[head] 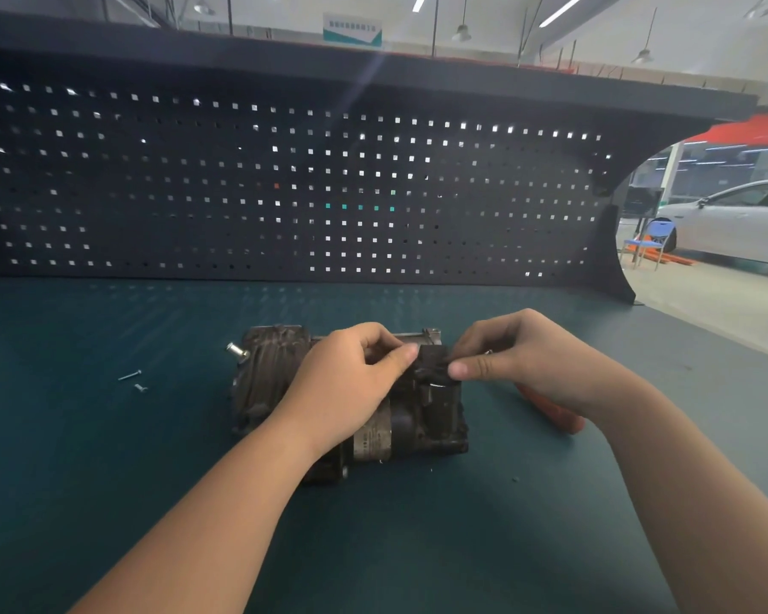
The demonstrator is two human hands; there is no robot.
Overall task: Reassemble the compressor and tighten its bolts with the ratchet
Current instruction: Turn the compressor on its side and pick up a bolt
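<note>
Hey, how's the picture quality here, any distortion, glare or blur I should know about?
Head view: wide-angle bend curves the shelf edge and pegboard; light shines through the pegboard holes, with a faint flare streak near the top centre; the compressor is dark and low in detail; both hands throw soft shadows on the mat; the car outside looks washed out.

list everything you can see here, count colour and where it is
compressor: one, dark grimy metal, centre of the mat, lying on its side
small black part: one, on top of the compressor, pinched between both hands
bolts: two, silver, loose on the mat left of the compressor
orange handle: one, on the mat, mostly hidden under the right wrist
mat: one, dark green, covers the bench
pegboard: one, black, behind the bench
car: one, white, far right background
chair: one, blue, by the car
left hand: pinches the part
right hand: pinches the part
</note>
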